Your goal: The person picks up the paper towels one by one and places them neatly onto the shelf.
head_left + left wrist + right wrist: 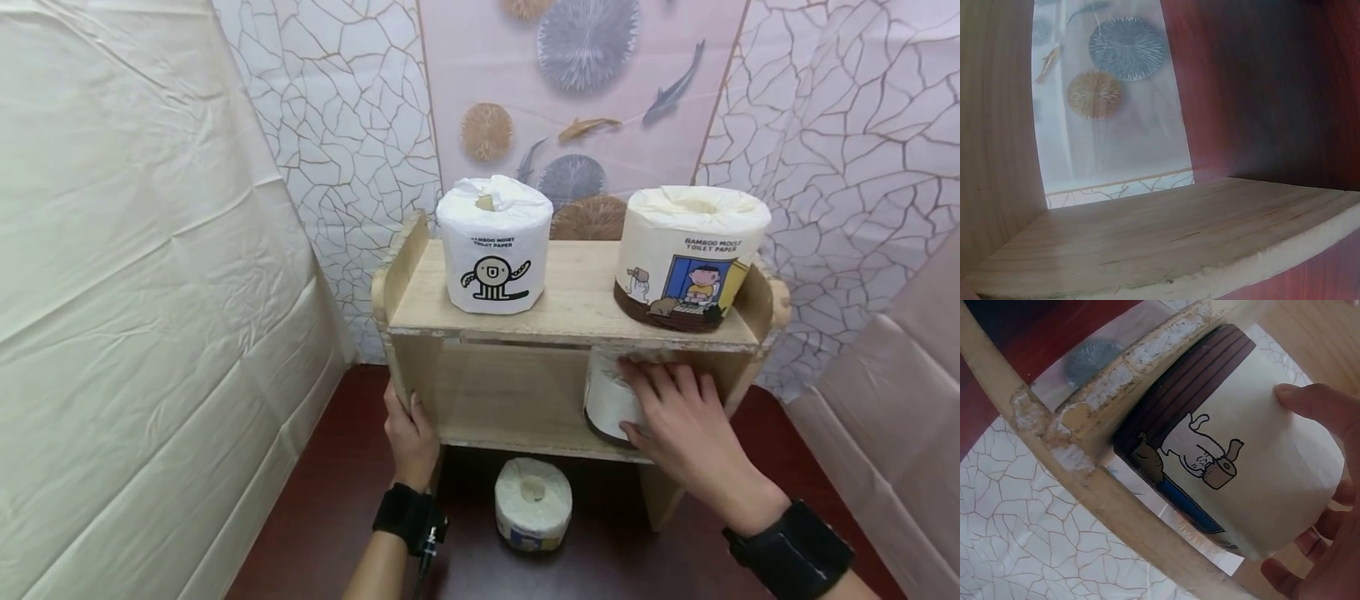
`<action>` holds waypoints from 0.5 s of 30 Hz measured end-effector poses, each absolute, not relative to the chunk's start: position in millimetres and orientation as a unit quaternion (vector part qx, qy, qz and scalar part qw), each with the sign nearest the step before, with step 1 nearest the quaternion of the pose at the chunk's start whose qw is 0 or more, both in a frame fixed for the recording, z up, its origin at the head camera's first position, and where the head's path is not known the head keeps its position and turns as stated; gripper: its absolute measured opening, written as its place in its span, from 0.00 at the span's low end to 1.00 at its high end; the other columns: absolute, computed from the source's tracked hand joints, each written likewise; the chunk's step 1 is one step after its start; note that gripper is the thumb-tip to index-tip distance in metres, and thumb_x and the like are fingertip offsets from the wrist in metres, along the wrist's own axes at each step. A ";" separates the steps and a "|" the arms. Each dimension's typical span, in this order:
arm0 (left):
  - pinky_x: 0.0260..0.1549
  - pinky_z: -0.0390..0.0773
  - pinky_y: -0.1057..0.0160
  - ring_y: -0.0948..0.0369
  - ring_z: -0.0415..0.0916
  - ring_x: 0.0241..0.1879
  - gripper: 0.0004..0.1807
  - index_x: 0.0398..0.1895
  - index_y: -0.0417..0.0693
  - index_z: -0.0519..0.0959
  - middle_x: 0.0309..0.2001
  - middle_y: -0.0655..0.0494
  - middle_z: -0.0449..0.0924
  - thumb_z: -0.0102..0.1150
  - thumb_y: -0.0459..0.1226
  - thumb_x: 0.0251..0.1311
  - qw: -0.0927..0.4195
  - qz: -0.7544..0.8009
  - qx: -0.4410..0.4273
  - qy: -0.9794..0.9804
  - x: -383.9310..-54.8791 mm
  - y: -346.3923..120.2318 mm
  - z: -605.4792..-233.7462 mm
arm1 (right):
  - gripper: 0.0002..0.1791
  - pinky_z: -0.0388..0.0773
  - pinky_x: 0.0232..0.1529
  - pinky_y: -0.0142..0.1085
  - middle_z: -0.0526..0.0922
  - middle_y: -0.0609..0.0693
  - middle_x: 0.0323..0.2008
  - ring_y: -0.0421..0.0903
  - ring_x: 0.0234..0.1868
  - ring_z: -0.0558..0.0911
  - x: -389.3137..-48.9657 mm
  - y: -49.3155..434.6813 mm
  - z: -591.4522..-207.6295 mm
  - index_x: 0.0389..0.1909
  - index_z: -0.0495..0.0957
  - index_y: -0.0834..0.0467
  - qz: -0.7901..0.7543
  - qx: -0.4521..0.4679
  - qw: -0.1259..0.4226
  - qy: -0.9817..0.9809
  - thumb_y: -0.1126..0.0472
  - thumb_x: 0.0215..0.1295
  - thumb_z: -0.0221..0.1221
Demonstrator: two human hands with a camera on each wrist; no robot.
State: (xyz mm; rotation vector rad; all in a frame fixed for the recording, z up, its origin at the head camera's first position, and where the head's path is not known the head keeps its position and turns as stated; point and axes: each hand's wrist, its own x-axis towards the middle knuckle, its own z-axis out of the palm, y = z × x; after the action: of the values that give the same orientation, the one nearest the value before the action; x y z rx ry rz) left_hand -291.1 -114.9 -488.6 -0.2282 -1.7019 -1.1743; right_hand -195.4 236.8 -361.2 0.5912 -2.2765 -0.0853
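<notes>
A small wooden shelf unit stands on a dark red table. At its left side panel, my left hand grips the front edge, and the left wrist view looks into the bare wood inside. My right hand holds a wrapped toilet paper roll at the right of the middle shelf. Its thumb presses the pale wrapper while the other fingers curl over the far side. The roll's brown printed band sits at the shelf board, close to the right side panel.
On the top shelf are a white toilet paper roll at the left and a cream printed one at the right. Another roll stands on the table below the lower board. Cloth-like walls surround the table.
</notes>
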 end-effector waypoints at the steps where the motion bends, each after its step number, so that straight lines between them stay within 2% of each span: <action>1: 0.37 0.83 0.36 0.36 0.84 0.49 0.26 0.74 0.40 0.65 0.56 0.26 0.80 0.52 0.25 0.76 0.504 -0.489 -0.095 -0.706 -290.5 -114.5 -488.2 | 0.51 0.70 0.43 0.63 0.79 0.64 0.56 0.69 0.50 0.73 -194.3 239.1 -361.1 0.70 0.74 0.62 -0.029 0.234 0.384 -0.892 0.50 0.43 0.82; 6: 0.38 0.83 0.36 0.36 0.83 0.50 0.26 0.75 0.39 0.64 0.57 0.26 0.79 0.51 0.26 0.78 0.498 -0.491 -0.102 -0.708 -290.2 -111.7 -486.6 | 0.49 0.72 0.45 0.63 0.77 0.68 0.56 0.71 0.49 0.73 -188.1 251.8 -356.8 0.69 0.73 0.66 0.007 0.253 0.392 -0.885 0.48 0.47 0.77; 11: 0.37 0.82 0.36 0.37 0.84 0.48 0.26 0.75 0.40 0.65 0.55 0.27 0.80 0.52 0.26 0.77 0.508 -0.484 -0.096 -0.707 -292.2 -113.2 -487.3 | 0.50 0.76 0.45 0.58 0.73 0.69 0.55 0.68 0.51 0.72 -177.4 254.6 -350.1 0.68 0.70 0.69 0.067 0.267 0.366 -0.889 0.65 0.41 0.83; 15: 0.37 0.82 0.36 0.36 0.84 0.48 0.26 0.76 0.42 0.64 0.55 0.27 0.80 0.51 0.27 0.78 0.501 -0.487 -0.095 -0.709 -290.7 -115.3 -488.3 | 0.48 0.79 0.46 0.57 0.70 0.68 0.62 0.66 0.60 0.71 -168.1 256.9 -344.8 0.71 0.68 0.69 0.081 0.272 0.336 -0.898 0.78 0.45 0.77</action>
State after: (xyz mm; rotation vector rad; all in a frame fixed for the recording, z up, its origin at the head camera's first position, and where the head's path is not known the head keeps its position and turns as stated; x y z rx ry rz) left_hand -290.7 -115.3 -488.3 -0.2304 -1.7150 -1.1766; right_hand -168.1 256.9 -344.8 0.7086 -2.3419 0.2124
